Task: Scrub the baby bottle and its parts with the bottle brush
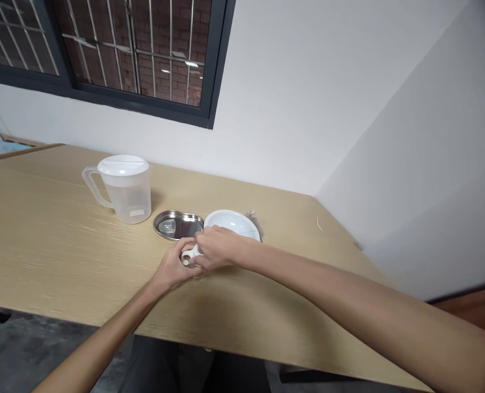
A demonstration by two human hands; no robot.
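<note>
Both hands meet above the front middle of the table, close in front of a white bowl and a steel tray. My left hand [172, 267] curls its fingers around a small white piece with a ring-shaped end [189, 254]. From the right, my right hand [216, 248] closes over the other end of the same piece and hides most of it; its exact kind does not show. Just behind the hands lies the kidney-shaped steel tray [190, 229], with a small clear cup [167, 226] in it. The white oval bowl [228, 218] stands beside the tray, partly covered by my right hand.
A translucent lidded pitcher [128, 194] stands left of the tray, handle to the left. Some dark wispy material [255, 219] lies behind the bowl's right side. A thin pale strip [319, 224] rests farther right on the wooden table [62, 240]. White walls [291, 109] border the back and right.
</note>
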